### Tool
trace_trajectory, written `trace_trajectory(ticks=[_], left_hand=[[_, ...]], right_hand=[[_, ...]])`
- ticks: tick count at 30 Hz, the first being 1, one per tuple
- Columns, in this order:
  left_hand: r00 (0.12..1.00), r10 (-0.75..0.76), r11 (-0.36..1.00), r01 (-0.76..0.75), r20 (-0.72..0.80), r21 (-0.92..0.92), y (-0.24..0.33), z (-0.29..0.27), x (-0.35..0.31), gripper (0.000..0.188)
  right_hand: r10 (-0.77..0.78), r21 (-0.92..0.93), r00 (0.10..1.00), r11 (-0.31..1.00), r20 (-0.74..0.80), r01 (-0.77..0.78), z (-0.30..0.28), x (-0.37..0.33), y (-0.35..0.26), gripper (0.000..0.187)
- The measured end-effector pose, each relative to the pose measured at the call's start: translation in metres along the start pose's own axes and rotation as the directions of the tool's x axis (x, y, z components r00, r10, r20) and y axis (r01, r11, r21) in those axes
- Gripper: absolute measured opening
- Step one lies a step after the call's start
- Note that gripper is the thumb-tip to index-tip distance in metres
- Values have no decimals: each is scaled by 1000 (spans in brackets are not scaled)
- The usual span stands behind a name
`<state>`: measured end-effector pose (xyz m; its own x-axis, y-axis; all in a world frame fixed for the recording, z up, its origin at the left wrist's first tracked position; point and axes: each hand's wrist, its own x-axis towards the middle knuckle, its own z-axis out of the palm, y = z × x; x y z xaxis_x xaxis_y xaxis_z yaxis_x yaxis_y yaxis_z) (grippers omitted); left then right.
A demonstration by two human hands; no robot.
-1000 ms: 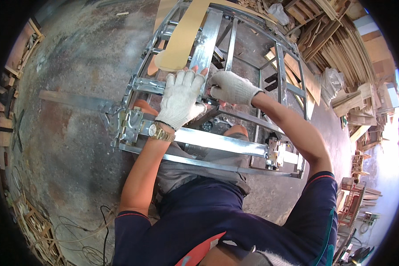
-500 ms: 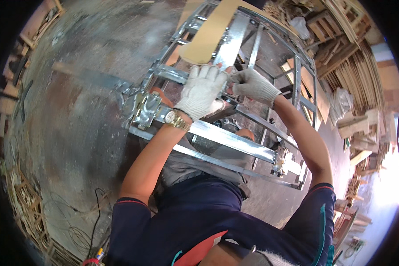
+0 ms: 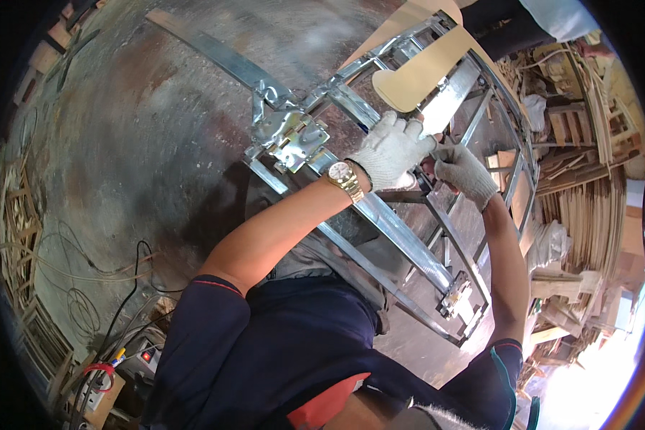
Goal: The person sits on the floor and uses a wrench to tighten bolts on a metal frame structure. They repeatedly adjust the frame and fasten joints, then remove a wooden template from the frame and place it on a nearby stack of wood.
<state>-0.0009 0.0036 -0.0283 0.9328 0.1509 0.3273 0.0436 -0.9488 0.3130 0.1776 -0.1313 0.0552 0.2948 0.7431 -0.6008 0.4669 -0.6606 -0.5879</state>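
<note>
A welded steel frame of square tubes lies across my lap and stretches away to the upper right. My left hand, in a white knitted glove with bare fingertips, rests over a crossbar with its fingers stretched toward a shiny flat metal plate. Just right of it, my right hand, gloved alike, has its fingers curled in at the frame's inner joint; what they pinch is hidden. A tan board strip lies over the plate. Near my left wrist sits a metal hinge bracket on the frame's corner.
A steel bar juts out to the upper left. Cables and a power strip with a red light lie at lower left. Wood stacks line the right side. Dark cloth, perhaps someone's clothing, shows at top right.
My view has turned, so the frame appears tilted and shifted right. Both hands remain close together at the same part of the frame. Dark cloth has come into view at top right.
</note>
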Motion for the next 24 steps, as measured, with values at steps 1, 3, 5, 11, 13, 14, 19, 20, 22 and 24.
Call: trace_trajectory(ticks=[1, 3, 5, 11, 13, 14, 19, 20, 22, 24], left_hand=[[999, -4, 1000, 4, 32, 5, 0, -2, 0, 99], [1000, -2, 1000, 3, -17, 28, -2, 1, 0, 95], [999, 4, 1000, -3, -46, 8, -2, 2, -2, 94], [986, -35, 999, 33, -161, -15, 1, 5, -6, 88], [988, -48, 998, 42, -145, -49, -1, 9, -5, 87], [988, -57, 998, 52, -142, -37, 2, 9, -5, 85], [988, -66, 998, 63, -139, -26, 4, 15, -6, 82], [985, -66, 998, 63, -157, -20, 5, 16, -6, 82], [986, -66, 998, 62, -153, -26, 8, 18, -3, 82], [987, -70, 997, 67, -142, -26, 5, 18, -4, 83]], right_hand=[[6, 36, 1000, 999, -4, -6, 1, 0, -2, 26], [20, 109, 1000, 994, -14, -19, 2, 1, -4, 28], [51, 126, 998, 991, 42, -56, -6, 3, 0, 30], [126, -23, 988, 992, 92, -124, -10, 11, -8, 29], [134, -61, 986, 990, 102, -128, -8, 15, -13, 26], [131, -73, 986, 990, 104, -124, -9, 14, -14, 26], [228, -67, 969, 973, 95, -222, -10, 13, -25, 27], [248, -72, 962, 968, 116, -241, -17, 13, -23, 28], [317, -102, 940, 947, 129, -305, -22, 13, -21, 30], [327, -175, 939, 936, 108, -306, -15, 17, -30, 30]])
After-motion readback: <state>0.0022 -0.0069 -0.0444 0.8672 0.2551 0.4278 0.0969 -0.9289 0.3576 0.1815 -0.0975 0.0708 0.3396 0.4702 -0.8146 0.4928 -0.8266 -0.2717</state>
